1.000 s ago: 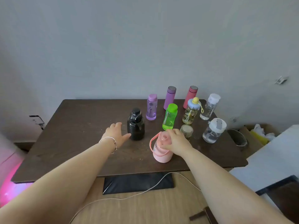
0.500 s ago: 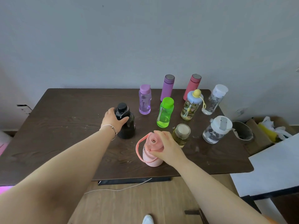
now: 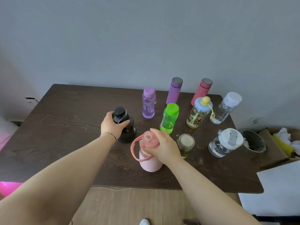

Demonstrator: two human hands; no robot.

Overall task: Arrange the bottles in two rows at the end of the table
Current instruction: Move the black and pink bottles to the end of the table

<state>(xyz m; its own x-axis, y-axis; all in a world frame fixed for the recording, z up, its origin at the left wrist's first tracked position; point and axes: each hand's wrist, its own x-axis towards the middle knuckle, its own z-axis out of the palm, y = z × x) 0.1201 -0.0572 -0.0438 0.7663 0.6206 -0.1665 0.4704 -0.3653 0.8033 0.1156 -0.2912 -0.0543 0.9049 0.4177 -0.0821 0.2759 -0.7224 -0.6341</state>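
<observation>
My left hand (image 3: pixel 112 125) was wrapped around the neck of the black bottle (image 3: pixel 125 125), its grip closed just below the cap. My right hand (image 3: pixel 163 146) was clamped over the lid of the pink jug (image 3: pixel 148 153), fingers curled round the top, with the jug's loop handle sticking out to the left. Both stood upright on the dark table (image 3: pixel 56 127), nearer to me than the others and close beside each other.

Further back, toward the table's right end, stood the rest: a clear purple bottle (image 3: pixel 148 103), a purple flask (image 3: pixel 174 90), a red flask (image 3: pixel 201 91), a green bottle (image 3: pixel 169 118), a patterned bottle (image 3: pixel 198 112) with a blue lid, a tall clear bottle (image 3: pixel 226 108), a squat clear bottle (image 3: pixel 224 142) and a small jar (image 3: pixel 185 144) touching or just beside my right wrist. They sat loosely staggered, not yet in two clean rows.

To do this step well, I judged I should lift each bottle straight up rather than drag it, since the jar sat so close that a sideways sweep of my right arm could tip it. The pink jug looked heavy for a lid-only hold, so gripping lower on the body seemed safer. I would set both down in line with the back ones, leaving even gaps.
</observation>
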